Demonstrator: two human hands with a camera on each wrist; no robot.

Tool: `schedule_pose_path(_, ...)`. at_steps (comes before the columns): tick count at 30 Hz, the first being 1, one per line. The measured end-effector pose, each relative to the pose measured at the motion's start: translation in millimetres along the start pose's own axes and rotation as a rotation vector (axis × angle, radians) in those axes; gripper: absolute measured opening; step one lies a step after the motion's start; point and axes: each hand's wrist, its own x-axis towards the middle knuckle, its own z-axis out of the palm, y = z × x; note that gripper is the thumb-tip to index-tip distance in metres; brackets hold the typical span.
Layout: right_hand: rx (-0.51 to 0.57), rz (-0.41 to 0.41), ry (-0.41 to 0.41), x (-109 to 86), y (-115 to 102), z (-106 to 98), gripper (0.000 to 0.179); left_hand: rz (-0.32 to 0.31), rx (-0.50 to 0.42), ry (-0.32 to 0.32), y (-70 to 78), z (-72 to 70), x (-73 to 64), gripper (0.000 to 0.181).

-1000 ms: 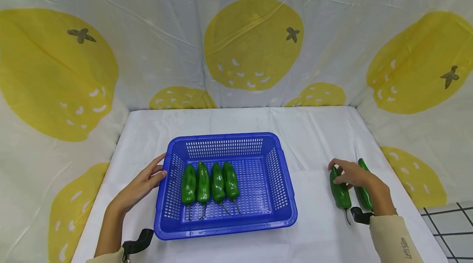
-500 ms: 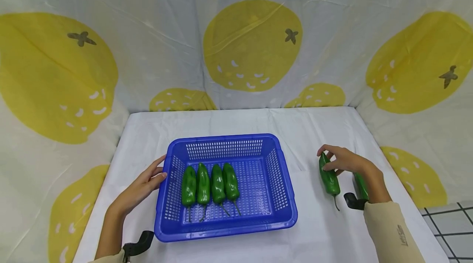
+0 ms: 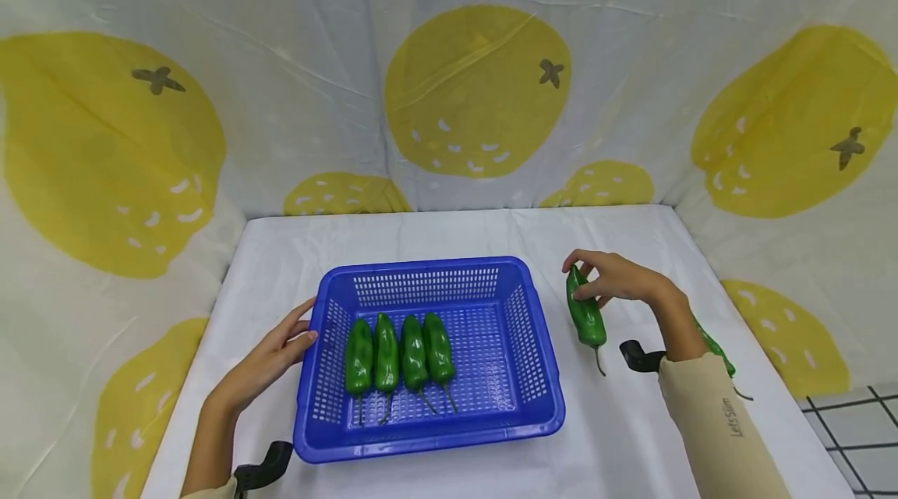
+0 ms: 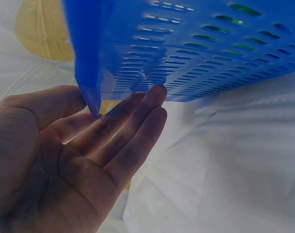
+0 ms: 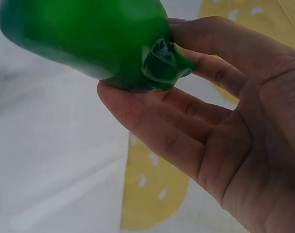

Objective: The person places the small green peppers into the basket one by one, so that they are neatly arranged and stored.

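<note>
My right hand (image 3: 613,278) pinches a green pepper (image 3: 588,317) near its pointed end, to the right of the blue basket (image 3: 428,446). The pepper hangs with its stem toward me. In the right wrist view, the thumb and fingers press on opposite sides of the pepper (image 5: 89,39). My left hand (image 3: 265,359) rests against the basket's left rim, its fingers fairly straight. Seen from the left wrist, those fingertips (image 4: 157,94) reach below the rim beside the slotted wall (image 4: 186,53). Several green peppers (image 3: 400,359) lie side by side in the basket's left half, stems toward me.
Another green pepper (image 3: 717,347) lies at the right of the white-covered table (image 3: 617,437), partly hidden by my right forearm. Behind and beside the table hangs a lemon-print cloth (image 3: 477,93). A black wrist-camera mount (image 3: 640,357) juts out near the right sleeve.
My right hand has lifted its pepper and carried it left, toward the basket and slightly away from me. The left hand and the basket have stayed in place.
</note>
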Motion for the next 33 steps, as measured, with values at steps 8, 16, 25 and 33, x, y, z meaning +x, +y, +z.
schedule_pose_path(8, 0.008, -0.049, -0.018, 8.4, -29, 0, 0.041, 0.016, -0.018, -0.012, 1.0, 7.7, 5.2, 0.059)
schedule_pose_path(16, 0.016, -0.088, -0.022, 23.8, -59, 11, 0.043, 0.004, -0.03, -0.014, 1.2, 8.1, 7.1, 0.059)
schedule_pose_path(25, 0.033, -0.153, -0.09, 51.1, -80, 37, 0.044, -0.005, -0.004, -0.002, 2.3, 3.2, 1.9, 0.059)
schedule_pose_path(33, -0.03, -0.192, -0.155, 69.3, -94, 65, 0.042, -0.016, 0.003, 0.013, 3.3, 0.8, -3.2, 0.059)
